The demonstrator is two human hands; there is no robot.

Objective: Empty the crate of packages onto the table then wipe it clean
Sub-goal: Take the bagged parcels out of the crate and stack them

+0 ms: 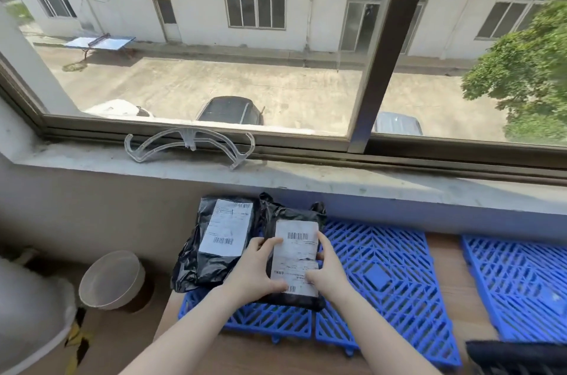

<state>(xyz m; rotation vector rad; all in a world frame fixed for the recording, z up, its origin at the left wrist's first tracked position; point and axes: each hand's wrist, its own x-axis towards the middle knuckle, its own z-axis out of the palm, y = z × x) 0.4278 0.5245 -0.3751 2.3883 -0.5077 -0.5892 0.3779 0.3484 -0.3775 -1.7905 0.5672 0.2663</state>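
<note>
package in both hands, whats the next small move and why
Probably ease the package down flat onto the blue mat and let go. The left hand and right hand grip its two sides, and it is already over the mat right beside the other package, so releasing it there would free both hands.

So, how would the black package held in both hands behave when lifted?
Probably soft and slightly floppy: the black package is a crinkled plastic bag with loose ends bunched at top. Likely light, as the left hand and right hand grip only its edges. Its glossy film may slip in the grip.
</note>
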